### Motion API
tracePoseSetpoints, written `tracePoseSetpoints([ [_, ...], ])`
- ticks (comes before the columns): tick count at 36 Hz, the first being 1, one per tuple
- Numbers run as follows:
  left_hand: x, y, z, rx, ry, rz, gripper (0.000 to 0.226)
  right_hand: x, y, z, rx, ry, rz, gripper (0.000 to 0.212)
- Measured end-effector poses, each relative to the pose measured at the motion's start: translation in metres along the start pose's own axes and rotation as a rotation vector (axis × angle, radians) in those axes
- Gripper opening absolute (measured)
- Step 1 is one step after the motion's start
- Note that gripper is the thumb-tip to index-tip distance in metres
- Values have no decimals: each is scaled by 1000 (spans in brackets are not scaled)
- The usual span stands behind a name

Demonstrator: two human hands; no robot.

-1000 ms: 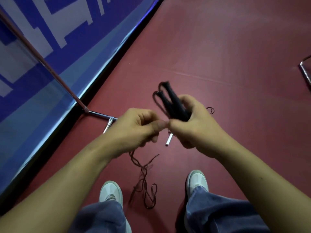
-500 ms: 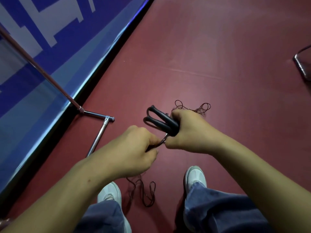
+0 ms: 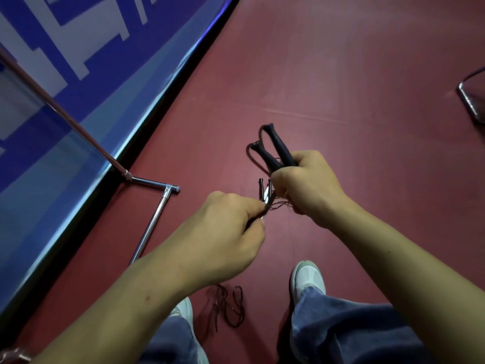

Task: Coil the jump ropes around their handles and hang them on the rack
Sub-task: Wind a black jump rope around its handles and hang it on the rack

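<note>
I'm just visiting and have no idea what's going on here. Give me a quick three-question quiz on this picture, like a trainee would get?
1. True or false: the right hand grips both black handles together.
2. Where does the slack of the cord lie? A) on the red floor between the shoes; B) draped over a metal rack; C) in a basket.
3. Fill in: near the handles, the cord is pinched by the ____ hand.
Key: 1 true; 2 A; 3 left hand.
</note>
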State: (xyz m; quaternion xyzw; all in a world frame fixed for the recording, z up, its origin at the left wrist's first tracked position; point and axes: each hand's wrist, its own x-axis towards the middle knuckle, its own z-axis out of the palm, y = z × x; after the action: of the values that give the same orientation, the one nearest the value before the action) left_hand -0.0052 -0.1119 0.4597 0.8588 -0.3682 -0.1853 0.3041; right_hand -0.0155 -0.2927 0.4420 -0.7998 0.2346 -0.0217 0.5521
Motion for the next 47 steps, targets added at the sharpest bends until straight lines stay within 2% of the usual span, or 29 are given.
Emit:
tracePoseSetpoints([
  [5, 0, 10, 3, 29, 2, 38, 27, 4, 4, 0, 5, 92, 16, 7],
  [11, 0, 9, -2, 43, 4, 47, 28, 6, 7, 2, -38, 98, 15, 7],
  [14, -1, 3, -6, 63, -10, 42, 22, 4, 10, 0, -124, 39, 43, 31],
  [16, -3, -1, -8, 79, -17, 57, 21, 4, 10, -4, -136, -35, 92, 37],
  [21, -2, -6, -11, 182, 34, 113, 34, 1, 7, -9, -21, -186, 109, 29],
  [24, 1, -8, -11, 201, 81, 110, 38, 2, 8, -11, 71, -245, 55, 21],
  [28, 4, -13, -15, 207, 149, 116, 32, -3, 8, -18, 84, -303, -52, 32],
  [34, 2, -14, -16, 157, 176, 115, 23, -5, 9, -23, 206, -236, -115, 16],
  [37, 3, -15, -16, 129, 199, 102, 25, -7, 8, -18, 249, -179, -118, 13],
  [40, 2, -16, -16, 112, 221, 92, 27, -7, 11, -13, 220, -171, -146, 13],
  [47, 1, -16, -14, 102, 207, 71, 18, -7, 15, -8, 2, -291, -160, 20],
])
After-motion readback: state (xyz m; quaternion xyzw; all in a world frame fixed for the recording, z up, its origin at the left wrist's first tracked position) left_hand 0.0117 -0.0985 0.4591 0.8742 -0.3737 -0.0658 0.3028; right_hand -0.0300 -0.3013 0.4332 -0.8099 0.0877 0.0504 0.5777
